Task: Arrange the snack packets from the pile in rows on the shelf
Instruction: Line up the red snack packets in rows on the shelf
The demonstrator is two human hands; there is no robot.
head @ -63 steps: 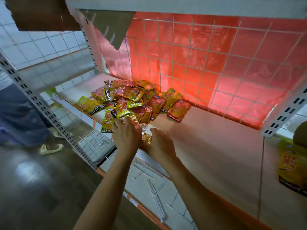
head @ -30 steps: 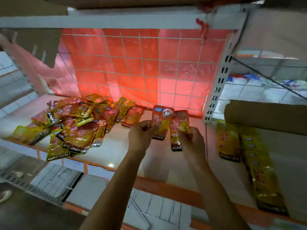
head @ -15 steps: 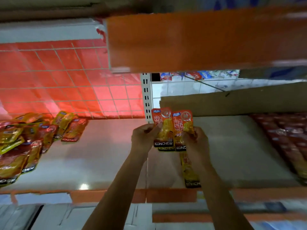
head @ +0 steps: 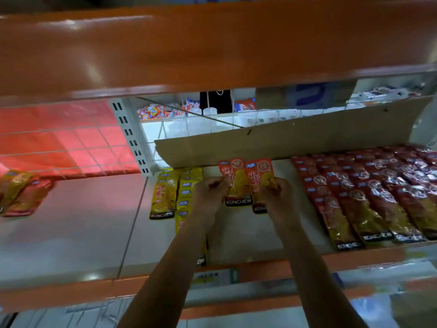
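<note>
Two orange-and-yellow snack packets are held side by side above the white shelf (head: 238, 235). My left hand (head: 209, 196) pinches the left packet (head: 235, 183) by its left edge. My right hand (head: 276, 197) grips the right packet (head: 260, 175) by its right edge. To their left lie rows of yellow packets (head: 165, 195); my left forearm partly hides them. Rows of red packets (head: 369, 192) fill the shelf's right part. A few packets of the pile (head: 22, 192) show at the far left edge.
A cardboard sheet (head: 283, 140) leans along the back of the shelf. An orange shelf edge (head: 212, 46) overhangs close above. A white slotted upright (head: 131, 136) divides the bays, with red wire mesh (head: 66, 138) behind the left bay. An orange front rail (head: 260, 271) borders the shelf.
Both hands have carried the two packets from the pile rightward into the neighbouring bay. The view has followed, so the red rows have come into sight and the pile has slid to the left edge.
</note>
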